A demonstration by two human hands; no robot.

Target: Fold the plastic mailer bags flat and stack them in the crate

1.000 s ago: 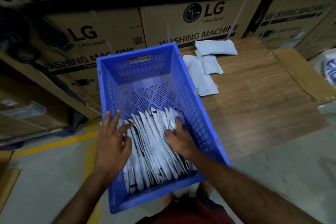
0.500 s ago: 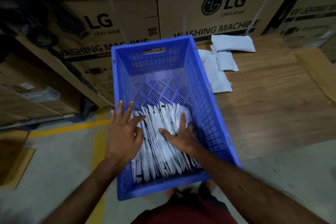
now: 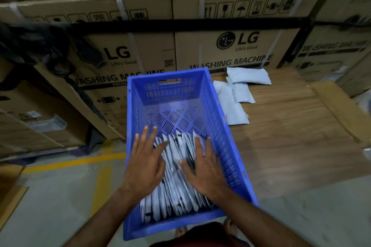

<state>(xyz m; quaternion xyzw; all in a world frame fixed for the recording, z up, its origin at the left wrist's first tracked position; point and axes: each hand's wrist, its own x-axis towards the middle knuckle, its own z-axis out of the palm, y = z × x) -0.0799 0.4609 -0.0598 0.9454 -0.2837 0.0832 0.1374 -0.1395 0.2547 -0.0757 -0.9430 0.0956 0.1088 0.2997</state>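
A blue slotted crate [image 3: 138, 118] stands on the floor in front of me. Its near half holds a row of several folded white mailer bags [image 3: 176, 186] standing on edge. My left hand [image 3: 145, 164] lies flat on the left side of the row, fingers spread and straight. My right hand [image 3: 206, 170] presses the right side of the row with straight fingers. Three unfolded white mailer bags [image 3: 241, 94] lie on the wooden board right of the crate.
Stacked cardboard washing machine boxes [image 3: 230, 50] form a wall behind the crate. A wooden board [image 3: 291, 136] covers the floor at right, with flat cardboard [image 3: 337, 110] at its far edge. A yellow line [image 3: 80, 162] crosses the grey floor at left.
My right hand has slid from the middle of the row to its right side. The view has tilted up, showing more of the boxes.
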